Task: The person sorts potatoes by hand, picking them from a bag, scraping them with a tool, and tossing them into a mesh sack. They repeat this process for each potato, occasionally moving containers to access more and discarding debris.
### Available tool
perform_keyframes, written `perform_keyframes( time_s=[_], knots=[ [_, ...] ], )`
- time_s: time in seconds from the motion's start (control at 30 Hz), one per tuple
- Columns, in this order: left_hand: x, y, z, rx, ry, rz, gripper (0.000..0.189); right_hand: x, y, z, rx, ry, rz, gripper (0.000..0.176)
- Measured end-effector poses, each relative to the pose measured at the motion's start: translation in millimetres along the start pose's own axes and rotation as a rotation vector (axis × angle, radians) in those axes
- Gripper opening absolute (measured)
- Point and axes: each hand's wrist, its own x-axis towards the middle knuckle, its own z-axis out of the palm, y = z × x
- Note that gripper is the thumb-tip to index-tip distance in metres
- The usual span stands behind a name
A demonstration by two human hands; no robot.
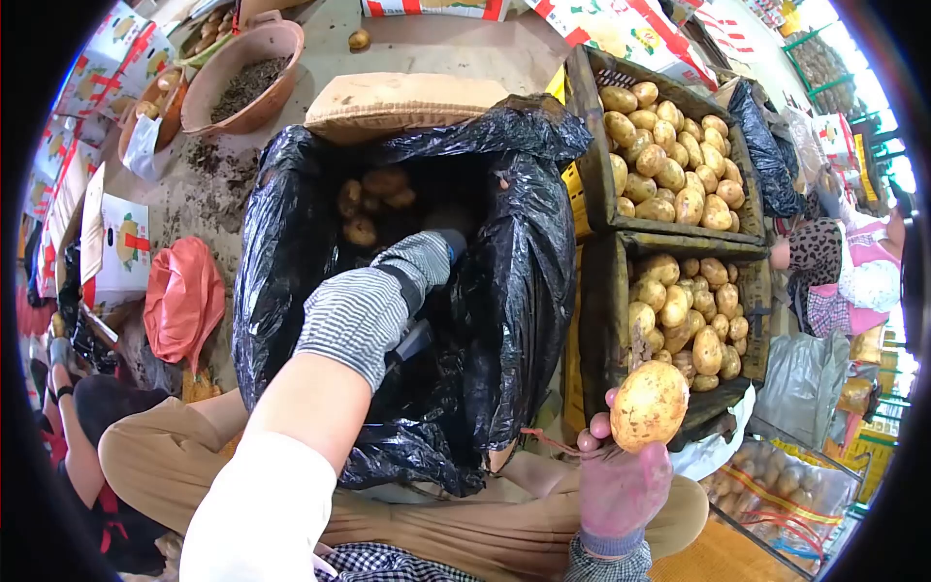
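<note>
My left hand [361,308], in a grey-and-white striped glove with dark fingertips, reaches down into a box lined with black plastic [529,281]. Its fingers are stretched out and the thumb stands apart, with no object showing in them. Several potatoes [361,231] lie in the shaded far left part of the liner, just beyond those fingers. At the lower right, my right hand [626,485] wears a stained pinkish glove with bare fingertips. It holds up a large yellow potato [650,406], close by the nearer potato crate.
Two dark crates [621,236] of potatoes stand to the right of the box. A brown tub [286,44] with soil, a red sack [184,296] and printed cartons [121,247] are at the left. Other people sit at both sides, one in a leopard-print sleeve [815,242].
</note>
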Motion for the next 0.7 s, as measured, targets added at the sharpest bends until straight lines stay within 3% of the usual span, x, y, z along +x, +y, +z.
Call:
perform_keyframes(
  time_s=[0.07, 0.1, 0.17, 0.23, 0.3, 0.4, 0.5, 0.6, 0.7],
  knots=[
    [-26, 1, -37, -0.084, -0.437, -0.056, 0.06, 2, 1, 5, -0.019, 0.004, 0.003, 0.065],
    [-43, -2, -51, -0.078, -0.437, -0.062, 0.06, 1, 1, 7, -0.012, 0.001, 0.007, 0.065],
    [-80, -21, -71, -0.456, -0.279, -0.156, 0.077, -1, 0, 9, 0.023, 0.031, 0.072, 0.064],
    [-108, -42, -91, -0.584, -0.292, -0.137, 0.072, -4, 1, 8, 0.08, 0.005, 0.074, 0.062],
    [-147, -48, -128, -1.148, -0.323, -0.187, 0.064, -8, 5, 4, 0.134, -0.029, 0.074, 0.06],
    [-214, -29, -200, -1.573, -0.451, -0.202, 0.049, -7, 18, -5, 0.192, -0.207, 0.084, 0.052],
    [-262, -15, -225, -1.903, -0.602, -0.115, 0.05, -6, 28, 6, 0.305, -0.233, 0.162, 0.05],
    [-294, 1, -227, -2.042, -0.563, 0.071, 0.053, -6, 36, 12, 0.345, -0.306, 0.193, 0.048],
    [-321, 19, -236, -2.108, -0.576, 0.101, 0.048, -7, 40, 15, 0.348, -0.356, 0.208, 0.051]
  ],
)
